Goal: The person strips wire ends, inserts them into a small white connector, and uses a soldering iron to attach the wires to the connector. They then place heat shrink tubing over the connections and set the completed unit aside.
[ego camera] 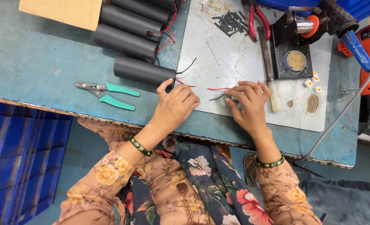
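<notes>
Wires, red & black, lie on the grey work plate near its front edge, running from the black cylinder at the plate's left edge. Right hand pinches the wire ends w/ fingertips; left hand rests curled by the cylinder, fingers together. Step looks like lead prep; next probably needs holding both ends steady. Green-handled pliers sit left on the tabletop.
</notes>
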